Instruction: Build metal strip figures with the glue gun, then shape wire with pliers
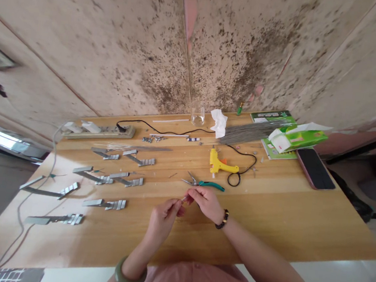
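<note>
Close together above the wooden table (268, 215), my left hand (163, 218) and my right hand (207, 203) both pinch at one spot. Between their fingertips is something tiny that I cannot make out. Just beyond my right hand lie pliers (211, 185) with teal handles, their jaws apart and pointing left. A yellow glue gun (222, 166) rests on its side farther back. To the left of my hands several grey folded metal-looking pieces (105, 203) are spread out, some with a bent arm.
A power strip (99, 134) with plugs stands at the back left, near thin wires (135, 147). Along the back are a glass (198, 116), a crumpled tissue (218, 123) and a bundle of grey rods (251, 131). A green tissue pack (298, 137) and a phone (315, 169) lie right.
</note>
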`<state>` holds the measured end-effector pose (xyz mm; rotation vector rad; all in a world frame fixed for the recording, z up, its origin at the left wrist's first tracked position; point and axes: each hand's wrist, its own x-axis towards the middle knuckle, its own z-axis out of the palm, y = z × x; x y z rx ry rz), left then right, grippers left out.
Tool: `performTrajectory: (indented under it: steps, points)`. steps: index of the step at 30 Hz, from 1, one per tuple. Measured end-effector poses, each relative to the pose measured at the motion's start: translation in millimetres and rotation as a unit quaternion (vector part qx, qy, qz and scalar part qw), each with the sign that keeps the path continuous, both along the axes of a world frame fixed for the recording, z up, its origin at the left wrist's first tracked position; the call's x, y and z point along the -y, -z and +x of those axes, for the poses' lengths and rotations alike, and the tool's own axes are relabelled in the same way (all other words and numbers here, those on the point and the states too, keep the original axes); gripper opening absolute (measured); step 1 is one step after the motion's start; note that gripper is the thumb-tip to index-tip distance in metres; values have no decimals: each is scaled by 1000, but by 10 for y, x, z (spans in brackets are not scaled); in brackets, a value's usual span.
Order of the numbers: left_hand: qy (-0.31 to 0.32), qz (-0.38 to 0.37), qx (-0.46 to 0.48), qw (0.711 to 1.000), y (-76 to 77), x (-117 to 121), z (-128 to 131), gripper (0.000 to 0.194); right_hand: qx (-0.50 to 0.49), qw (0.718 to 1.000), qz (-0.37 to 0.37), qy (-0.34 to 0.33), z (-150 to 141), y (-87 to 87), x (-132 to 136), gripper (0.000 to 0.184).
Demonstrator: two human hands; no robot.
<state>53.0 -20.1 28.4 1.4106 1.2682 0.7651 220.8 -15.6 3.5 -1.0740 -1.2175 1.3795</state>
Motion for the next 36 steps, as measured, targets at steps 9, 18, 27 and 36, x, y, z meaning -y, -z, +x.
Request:
performTrajectory:
  steps: [9,18,27,36]
  points:
    - [31,-80,60,994,-52,-59,3,26,69,997,38,-20,2,-38,19,40]
    - [-19,-82,83,993,32,-96,-70,30,219,962,140,80,43,-82,35,28]
    - [-136,-124,180,966,109,-196,-283,38,600,782,111,130,58,-107,99,68]
    - [-111,-103,176,973,117,-223,-232,31,648,750,41,125,42,-160,145,58]
